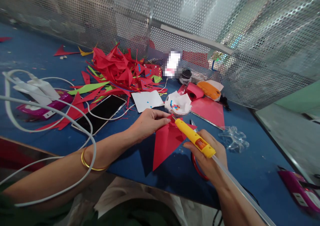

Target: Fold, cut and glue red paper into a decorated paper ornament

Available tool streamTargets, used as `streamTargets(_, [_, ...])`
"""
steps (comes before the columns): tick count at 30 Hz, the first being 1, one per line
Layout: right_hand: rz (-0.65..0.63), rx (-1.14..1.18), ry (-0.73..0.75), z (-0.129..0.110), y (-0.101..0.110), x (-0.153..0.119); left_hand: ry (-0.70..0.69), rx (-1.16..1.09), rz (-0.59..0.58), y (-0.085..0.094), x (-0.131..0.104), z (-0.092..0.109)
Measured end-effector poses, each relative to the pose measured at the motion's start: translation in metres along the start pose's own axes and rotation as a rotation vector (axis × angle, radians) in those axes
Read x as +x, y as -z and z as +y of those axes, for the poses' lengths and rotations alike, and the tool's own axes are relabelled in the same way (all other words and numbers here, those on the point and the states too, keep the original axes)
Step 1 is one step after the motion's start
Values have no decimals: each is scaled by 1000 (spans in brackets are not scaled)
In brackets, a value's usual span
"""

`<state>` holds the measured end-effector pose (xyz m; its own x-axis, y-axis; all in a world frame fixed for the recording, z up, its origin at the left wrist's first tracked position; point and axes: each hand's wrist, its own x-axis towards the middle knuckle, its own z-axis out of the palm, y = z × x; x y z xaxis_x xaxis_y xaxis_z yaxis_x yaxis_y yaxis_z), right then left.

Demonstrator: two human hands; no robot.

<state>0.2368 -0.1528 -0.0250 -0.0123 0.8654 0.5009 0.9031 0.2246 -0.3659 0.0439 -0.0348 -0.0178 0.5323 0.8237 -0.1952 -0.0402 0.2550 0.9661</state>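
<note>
Centrally, red paper [165, 145] is over the blue table [257, 162], pinched by the left hand [146, 124]. The right hand [215, 152] grips the yellow glue gun [186, 131], nozzle at the paper's 12 o'clock. White dish [184, 102]: 12 o'clock. Phone [103, 110]: 10 o'clock.

Lit moderately, dimming to near-black at six o'clock. Glows palely through the mesh [120, 15] at one o'clock, with a nearby screen [172, 64] pixelated white. Shadowed softly on the bench [120, 167] at seven. Blurred at ten, stretched towards four.
</note>
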Motion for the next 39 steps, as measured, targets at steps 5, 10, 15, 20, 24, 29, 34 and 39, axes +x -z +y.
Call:
streamTargets(5, [17, -37, -2, 0, 0, 1, -2, 5, -12, 0, 0, 0])
streamTargets(10, [10, -42, 18, 1, 0, 0, 15, 4, 26, -2, -1, 3])
streamTargets(15, [-1, -42, -11, 3, 0, -2, 6, -15, 21, -2, 0, 2])
streamTargets(20, [4, -47, 5, 3, 0, -1, 13, -13, 6, -1, 1, -1])
streamTargets(24, [2, -55, 11, 2, 1, 0, 24, -24, 8, -1, 0, 1])
streamTargets(29, [6, -47, -12, -1, 2, 1, 43, -14, 33, -3, -2, 4])
streamTargets(34, [12, -49, -4, 0, 1, 1, 39, -2, 27, -2, -1, 4])
streamTargets(39, [17, 7, 30, 2, 1, 0, 31, 11, 42, 0, 1, 0])
